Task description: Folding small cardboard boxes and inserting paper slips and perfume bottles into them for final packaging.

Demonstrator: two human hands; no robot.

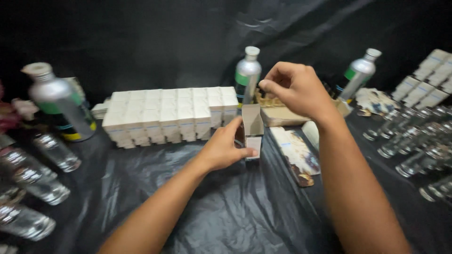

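Left hand [225, 149]: fingers pinching a small open carton [252, 127], flap up, just right of the white box stack [169, 114].
Right hand [295, 88]: raised above carton, fingertips pressed together.
Open room: bare black worktop [226, 207] near the stack's front edge.

Left hand [225, 149]: centre of view — grips a small open carton [253, 128], flap up.
Right hand [296, 89]: 1 o'clock of the carton, fingertips pinched, raised above it.
Boxes: block of white cartons [165, 115] at 10 o'clock.
Bottles: 3 silver bottles [247, 75] — glass vials [414, 141] at 3 o'clock.
Surface: black plastic sheet [226, 207].
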